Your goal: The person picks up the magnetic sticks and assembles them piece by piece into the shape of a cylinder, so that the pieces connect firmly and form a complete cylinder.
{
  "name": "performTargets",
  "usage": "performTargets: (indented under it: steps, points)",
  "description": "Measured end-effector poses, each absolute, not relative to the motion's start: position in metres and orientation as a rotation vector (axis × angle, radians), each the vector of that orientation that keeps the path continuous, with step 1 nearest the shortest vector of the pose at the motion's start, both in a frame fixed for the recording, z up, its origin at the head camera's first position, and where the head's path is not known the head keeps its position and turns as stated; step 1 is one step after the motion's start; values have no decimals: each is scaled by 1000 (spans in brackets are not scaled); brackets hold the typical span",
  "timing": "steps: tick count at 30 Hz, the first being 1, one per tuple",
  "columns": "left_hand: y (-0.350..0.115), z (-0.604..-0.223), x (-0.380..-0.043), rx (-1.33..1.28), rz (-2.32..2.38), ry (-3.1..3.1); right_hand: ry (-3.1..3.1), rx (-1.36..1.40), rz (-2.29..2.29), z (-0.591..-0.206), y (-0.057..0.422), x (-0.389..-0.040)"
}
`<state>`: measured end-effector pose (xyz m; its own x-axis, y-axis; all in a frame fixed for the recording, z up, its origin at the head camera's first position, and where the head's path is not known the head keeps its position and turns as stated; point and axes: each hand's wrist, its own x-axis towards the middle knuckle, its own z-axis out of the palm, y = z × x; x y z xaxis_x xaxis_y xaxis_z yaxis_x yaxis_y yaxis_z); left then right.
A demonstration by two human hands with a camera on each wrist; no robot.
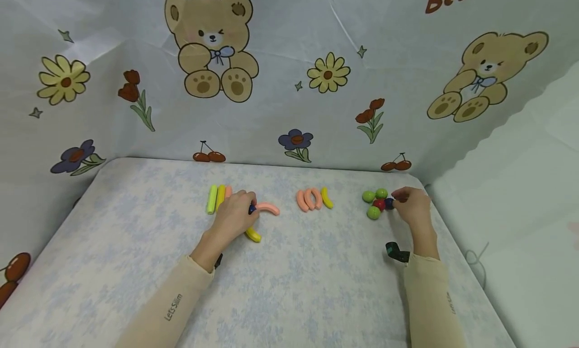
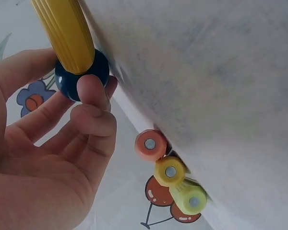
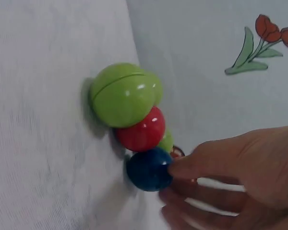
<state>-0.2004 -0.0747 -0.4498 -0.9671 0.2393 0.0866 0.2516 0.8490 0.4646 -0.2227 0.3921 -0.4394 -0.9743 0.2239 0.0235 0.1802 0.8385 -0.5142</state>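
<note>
My left hand [image 1: 232, 213] pinches a dark blue ball [image 2: 102, 67] between thumb and fingers. A curved yellow stick [image 1: 254, 235] lies beside it and overlaps the ball in the left wrist view. One curved pink stick [image 1: 269, 208] extends right from the ball. On the right side, my right hand [image 1: 413, 207] pinches another dark blue ball [image 3: 148, 170], its thumb on the near side and other fingers partly hidden behind. That ball sits against a red ball [image 3: 143, 132], which has three green balls [image 1: 373, 212] around it.
Straight light green [image 1: 211, 199], yellow [image 1: 220, 196] and pink [image 1: 228, 191] sticks lie side by side beyond the left hand. Mid-table, curved pink pieces [image 1: 302, 200] stand next to a curved yellow one [image 1: 326, 197]. A bear-printed sheet [image 1: 280, 111] rises behind the table.
</note>
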Motion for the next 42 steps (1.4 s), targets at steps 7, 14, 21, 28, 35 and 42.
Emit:
performTargets:
  steps: [7, 14, 21, 28, 35, 42]
  points:
    - [-73, -448, -199, -394, -753, -2999, -3072, -249, 850, -437, 383, -223]
    - [-74, -448, -199, -390, -749, -3006, -2947, -179, 837, -431, 372, -219]
    - [-75, -450, -201, -375, -749, -3003, -2910, 58, 901, -412, 330, -219]
    - [-75, -449, -200, -376, -728, -3004, -2878, 344, 1020, -415, 260, -208]
    - [-74, -450, -199, -425, -741, -2959, -2884, 542, 1196, -428, 212, -194]
    - [-75, -451, -199, -434, -755, -2924, -2888, 572, 1260, -441, 190, -188]
